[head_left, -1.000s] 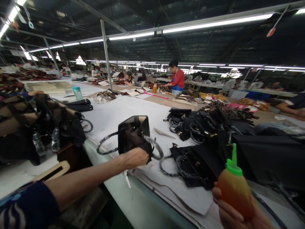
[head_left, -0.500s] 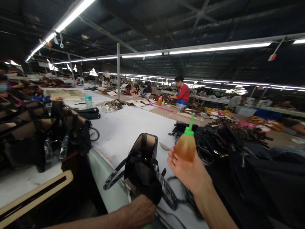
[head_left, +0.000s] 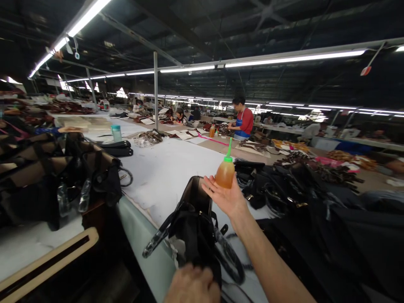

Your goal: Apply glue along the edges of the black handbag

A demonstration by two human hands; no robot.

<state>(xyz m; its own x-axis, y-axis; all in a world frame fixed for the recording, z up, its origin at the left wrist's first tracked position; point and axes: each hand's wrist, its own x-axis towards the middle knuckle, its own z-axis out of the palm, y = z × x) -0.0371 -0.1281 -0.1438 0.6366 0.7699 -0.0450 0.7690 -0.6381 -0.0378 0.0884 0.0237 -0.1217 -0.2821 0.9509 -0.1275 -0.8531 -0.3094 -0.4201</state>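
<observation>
In my right hand (head_left: 225, 197) is a squeeze bottle (head_left: 225, 173) of amber liquid with a bright green cap and long thin nozzle. It stands upright, with my fingertips stretched out to its left. A black handbag (head_left: 194, 235) with a beige inner lining and plastic-wrapped handles lies tilted on the table before me. At the bottom of the view my left hand (head_left: 194, 284), partly blurred, is curled against the near end of the bag. Its fingertips are hidden.
A white-covered table (head_left: 160, 164) stretches ahead. Black bags (head_left: 303, 210) are heaped at right; more handbags (head_left: 63, 172) stand at left. A turquoise-lidded jar (head_left: 116, 133) stands farther back. A pale slotted board (head_left: 50, 265) lies at lower left. A person in red (head_left: 245, 120) works beyond.
My right hand has carried the bottle left and slightly away, and its fingers have straightened. My left hand has moved lower, and the bag has shifted slightly right.
</observation>
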